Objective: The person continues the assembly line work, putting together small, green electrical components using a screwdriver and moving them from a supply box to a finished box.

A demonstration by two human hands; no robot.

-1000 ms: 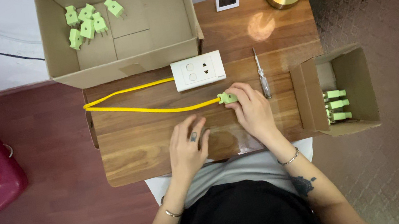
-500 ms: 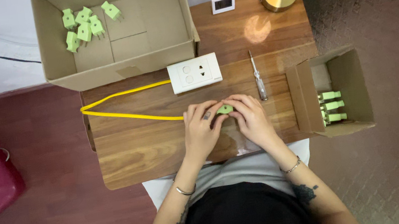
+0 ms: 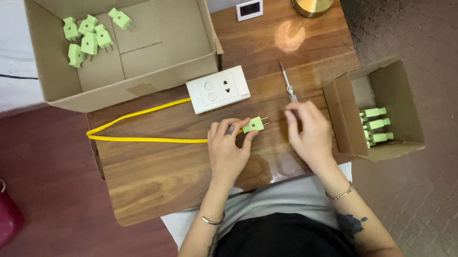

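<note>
Wooden table [image 3: 146,183] carries it all. Big open cardboard box [image 3: 53,82] at the far left edge holds six loose green plugs [image 3: 88,37], no cables on them. Small cardboard box [image 3: 341,111] at the right edge holds three or so more green plugs [image 3: 375,125], stacked. Judging from this, only one plug is on a cable and most pieces lie untouched. White socket panel [image 3: 218,89] lies mid-table with the yellow cable [image 3: 146,138] looping out from its left side and back to the green plug [image 3: 254,124] in hand, just below the panel, prongs pointing right. Left hand [image 3: 229,149] is palm down on the table, fingers pinched narrow around the plug body. Right hand [image 3: 308,132] is apart from the plug, fingers loosely curled, holding nothing, fingertips at the handle end of the screwdriver [image 3: 287,82]; whether they touch it, cannot tell. Brass lamp base [image 3: 313,1] and small framed display [image 3: 250,8] sit at the far edge.
</note>
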